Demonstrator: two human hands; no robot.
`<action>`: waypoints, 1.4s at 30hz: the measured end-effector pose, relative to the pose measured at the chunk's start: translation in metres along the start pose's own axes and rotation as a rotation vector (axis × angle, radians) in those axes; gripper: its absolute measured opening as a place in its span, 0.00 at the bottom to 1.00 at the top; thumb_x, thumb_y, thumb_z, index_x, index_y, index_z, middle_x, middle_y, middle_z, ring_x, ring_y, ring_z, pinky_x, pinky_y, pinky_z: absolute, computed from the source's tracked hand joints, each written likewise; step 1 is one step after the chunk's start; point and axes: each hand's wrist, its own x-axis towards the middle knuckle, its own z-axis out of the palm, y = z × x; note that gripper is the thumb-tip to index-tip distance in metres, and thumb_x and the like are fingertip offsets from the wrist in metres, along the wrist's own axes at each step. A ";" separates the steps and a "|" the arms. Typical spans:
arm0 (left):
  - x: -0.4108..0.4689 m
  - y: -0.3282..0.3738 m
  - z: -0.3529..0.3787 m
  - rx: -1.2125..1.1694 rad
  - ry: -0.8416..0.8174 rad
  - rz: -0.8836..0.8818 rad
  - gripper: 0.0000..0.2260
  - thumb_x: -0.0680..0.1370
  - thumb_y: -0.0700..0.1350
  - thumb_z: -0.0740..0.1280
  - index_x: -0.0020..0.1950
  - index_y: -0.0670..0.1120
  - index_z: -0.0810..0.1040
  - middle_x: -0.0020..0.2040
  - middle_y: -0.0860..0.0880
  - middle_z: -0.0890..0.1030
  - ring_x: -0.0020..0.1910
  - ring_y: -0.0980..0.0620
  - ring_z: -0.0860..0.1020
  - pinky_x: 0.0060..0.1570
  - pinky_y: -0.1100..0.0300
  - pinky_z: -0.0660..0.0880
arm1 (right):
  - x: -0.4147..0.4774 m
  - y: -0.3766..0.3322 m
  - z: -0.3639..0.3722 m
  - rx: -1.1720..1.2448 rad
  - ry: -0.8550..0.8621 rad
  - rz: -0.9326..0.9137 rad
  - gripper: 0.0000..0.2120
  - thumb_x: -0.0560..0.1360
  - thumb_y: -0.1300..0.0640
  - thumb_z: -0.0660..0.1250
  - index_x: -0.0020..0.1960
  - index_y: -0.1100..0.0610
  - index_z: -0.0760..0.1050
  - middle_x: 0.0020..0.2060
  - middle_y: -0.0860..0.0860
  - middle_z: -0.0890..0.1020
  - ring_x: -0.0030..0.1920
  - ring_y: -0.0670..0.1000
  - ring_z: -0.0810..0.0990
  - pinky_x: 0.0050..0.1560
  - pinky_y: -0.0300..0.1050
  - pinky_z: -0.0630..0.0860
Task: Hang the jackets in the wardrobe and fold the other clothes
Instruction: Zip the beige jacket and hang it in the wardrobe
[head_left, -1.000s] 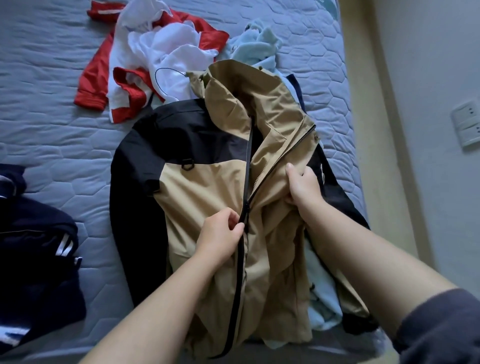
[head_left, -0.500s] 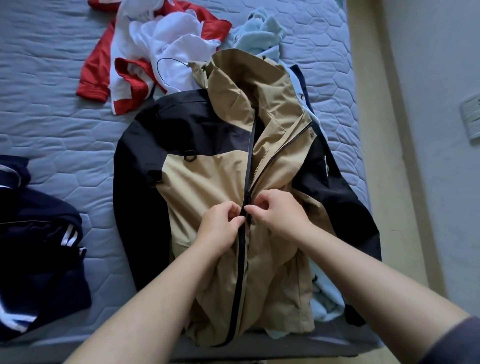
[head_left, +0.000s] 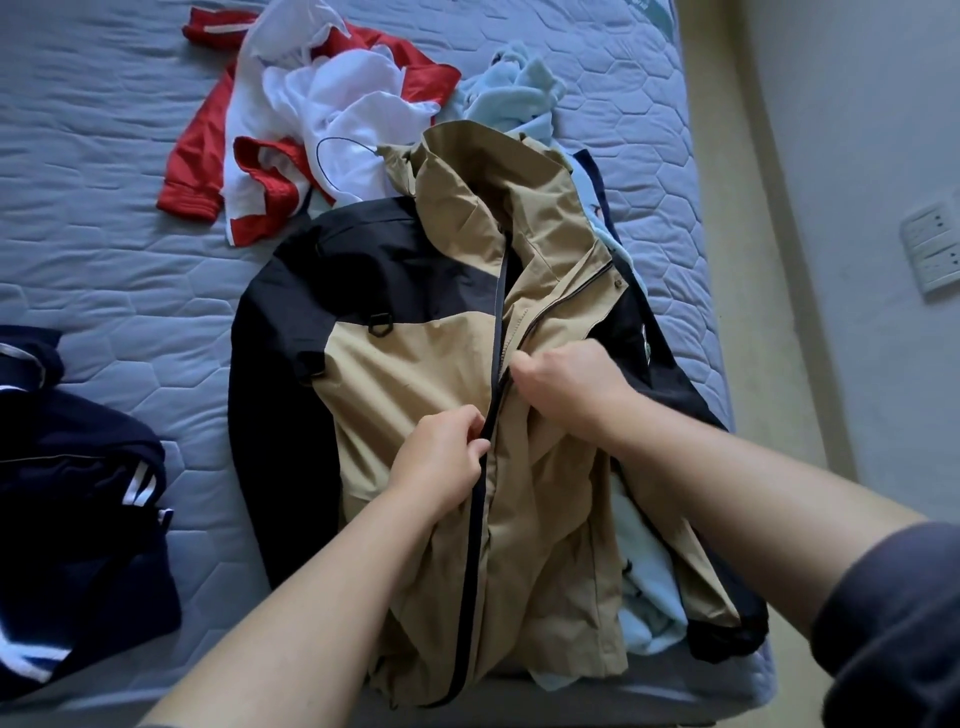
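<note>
Right hand (head_left: 563, 387) risen up jacket (head_left: 415, 374); left hand (head_left: 441, 460) pinching below.

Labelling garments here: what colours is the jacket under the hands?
The jacket is tan with black shoulders and sleeves; head view shows it.

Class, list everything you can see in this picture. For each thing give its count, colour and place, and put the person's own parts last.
jacket: one, tan and black, spread out mid-mattress
red and white clothes: crumpled heap, count unclear, beyond the jacket to the left
light blue garment: count unclear, partly under the jacket, showing past its collar and right hem
navy garment: at least one, navy with white stripes, left edge
mattress: one, grey-blue quilted, under all the clothes
socket plates: two, white, on the right wall
left hand: one, pinching the jacket front by the zip
right hand: one, gripping the jacket farther up the zip
sleeve: one, dark grey, right forearm
</note>
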 end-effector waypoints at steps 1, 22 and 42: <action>0.000 0.000 0.000 0.023 0.007 0.016 0.02 0.78 0.46 0.64 0.48 0.48 0.74 0.45 0.48 0.80 0.47 0.45 0.76 0.46 0.52 0.75 | 0.006 0.007 -0.007 -0.010 0.011 0.004 0.04 0.76 0.61 0.56 0.44 0.55 0.67 0.40 0.54 0.82 0.42 0.59 0.81 0.33 0.44 0.63; 0.094 0.048 -0.112 0.185 0.252 0.084 0.09 0.74 0.44 0.61 0.52 0.48 0.76 0.53 0.48 0.77 0.51 0.44 0.76 0.48 0.54 0.73 | -0.002 0.021 -0.050 0.503 0.307 0.133 0.13 0.80 0.55 0.59 0.38 0.55 0.65 0.39 0.52 0.75 0.43 0.57 0.75 0.39 0.46 0.66; 0.045 0.111 -0.178 -0.115 0.104 0.342 0.15 0.71 0.36 0.65 0.28 0.43 0.63 0.26 0.50 0.62 0.28 0.56 0.62 0.29 0.62 0.60 | -0.091 0.002 -0.096 0.871 0.288 0.601 0.17 0.80 0.42 0.56 0.39 0.52 0.68 0.39 0.48 0.73 0.45 0.53 0.74 0.45 0.50 0.71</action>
